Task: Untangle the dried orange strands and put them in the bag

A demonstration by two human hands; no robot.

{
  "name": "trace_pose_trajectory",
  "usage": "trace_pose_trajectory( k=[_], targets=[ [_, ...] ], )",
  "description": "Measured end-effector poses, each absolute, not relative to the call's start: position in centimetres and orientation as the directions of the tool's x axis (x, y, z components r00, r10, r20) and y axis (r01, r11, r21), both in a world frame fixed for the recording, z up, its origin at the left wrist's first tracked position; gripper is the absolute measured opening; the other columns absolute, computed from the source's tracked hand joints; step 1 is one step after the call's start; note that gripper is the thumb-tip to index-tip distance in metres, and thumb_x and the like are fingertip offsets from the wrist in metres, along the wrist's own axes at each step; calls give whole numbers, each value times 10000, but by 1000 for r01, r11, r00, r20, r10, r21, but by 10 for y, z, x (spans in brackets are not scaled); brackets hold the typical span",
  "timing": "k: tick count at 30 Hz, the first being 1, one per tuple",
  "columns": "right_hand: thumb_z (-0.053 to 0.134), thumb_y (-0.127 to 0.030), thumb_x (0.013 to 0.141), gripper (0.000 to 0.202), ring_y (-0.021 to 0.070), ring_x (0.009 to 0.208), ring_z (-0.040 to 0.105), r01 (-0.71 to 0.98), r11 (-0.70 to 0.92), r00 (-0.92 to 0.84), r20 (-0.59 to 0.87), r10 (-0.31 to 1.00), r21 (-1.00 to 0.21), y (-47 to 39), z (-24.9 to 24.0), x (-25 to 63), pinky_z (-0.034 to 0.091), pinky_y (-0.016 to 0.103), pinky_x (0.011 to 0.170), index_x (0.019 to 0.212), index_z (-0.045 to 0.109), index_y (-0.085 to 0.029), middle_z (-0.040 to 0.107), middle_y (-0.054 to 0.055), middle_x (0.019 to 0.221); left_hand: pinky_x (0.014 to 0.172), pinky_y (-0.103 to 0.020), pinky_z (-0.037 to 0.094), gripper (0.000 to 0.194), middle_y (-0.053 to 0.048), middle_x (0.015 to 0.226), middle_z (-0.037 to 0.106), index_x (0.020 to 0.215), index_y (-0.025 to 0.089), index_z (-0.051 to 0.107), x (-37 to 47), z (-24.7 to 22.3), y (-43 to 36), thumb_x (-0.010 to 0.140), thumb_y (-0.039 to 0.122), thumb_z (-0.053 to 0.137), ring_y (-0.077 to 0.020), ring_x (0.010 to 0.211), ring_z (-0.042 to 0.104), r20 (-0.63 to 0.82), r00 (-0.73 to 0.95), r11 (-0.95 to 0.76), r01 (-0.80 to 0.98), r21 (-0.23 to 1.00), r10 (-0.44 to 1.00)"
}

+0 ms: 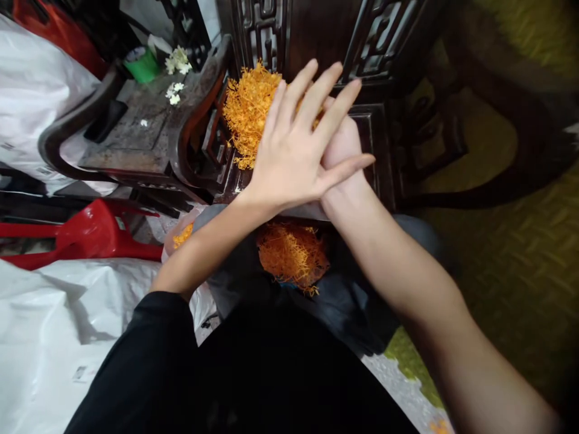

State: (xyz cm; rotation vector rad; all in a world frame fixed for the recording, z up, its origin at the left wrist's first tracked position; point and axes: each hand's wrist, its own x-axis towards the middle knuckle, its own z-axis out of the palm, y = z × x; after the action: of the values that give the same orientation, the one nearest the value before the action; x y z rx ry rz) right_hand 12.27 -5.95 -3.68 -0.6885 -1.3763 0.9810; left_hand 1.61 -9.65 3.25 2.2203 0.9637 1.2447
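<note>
My left hand (294,147) is stretched out with its back up and its fingers spread apart. It lies across my right hand (347,144), hiding most of it. The right hand's fingers are mostly out of sight, so whether it holds anything does not show. Just behind the left hand, a heap of orange, finely branched sprigs (251,111) rests on the seat of a dark carved wooden chair (375,126). More orange sprigs (294,253) sit in my lap, below the forearms.
To the left, another dark wooden chair (136,144) bears a roll of green tape (142,65) and small white flowers (174,92). A red plastic dustpan (93,232) lies near a big white bag (58,319). Yellow-green woven matting (511,253) spreads at right.
</note>
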Motion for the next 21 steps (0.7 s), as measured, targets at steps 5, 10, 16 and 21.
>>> trace_pose_trajectory(
  k=[5,10,16,21],
  targets=[
    [-39,-789,900,964,280,1191,557,-182,269,-266,311,912,-946,-72,-2,106,498,457,914,1190,691,-231,706,106,906,1273,-449,239,218,-25,1316,631,1095,216,745,-6,5,-62,888,282,725,-215,1457,420,568,187,-593,376,712,801],
    [-331,-562,881,1127,267,1073,628,-113,142,-496,179,850,-984,-80,18,93,492,467,971,1155,677,-139,693,160,931,1123,-401,463,168,-41,1020,682,817,185,715,-49,-1,-50,884,338,730,-225,1230,616,513,4,-468,415,780,858],
    [-283,-466,956,1061,224,1107,662,7,332,-694,234,681,-943,-84,2,72,550,441,916,1271,673,-132,727,147,990,872,-399,560,261,-84,881,652,664,193,604,-116,-13,-70,903,272,675,-287,1154,650,418,-244,-283,443,851,875],
    [172,-559,1074,651,181,1048,706,190,604,-648,363,669,-774,-78,-13,91,559,388,849,1316,670,-217,761,82,1082,918,-423,518,311,-72,783,611,599,225,543,-202,-71,-113,852,292,712,-256,1054,639,423,-410,-121,587,800,808]
  ],
)
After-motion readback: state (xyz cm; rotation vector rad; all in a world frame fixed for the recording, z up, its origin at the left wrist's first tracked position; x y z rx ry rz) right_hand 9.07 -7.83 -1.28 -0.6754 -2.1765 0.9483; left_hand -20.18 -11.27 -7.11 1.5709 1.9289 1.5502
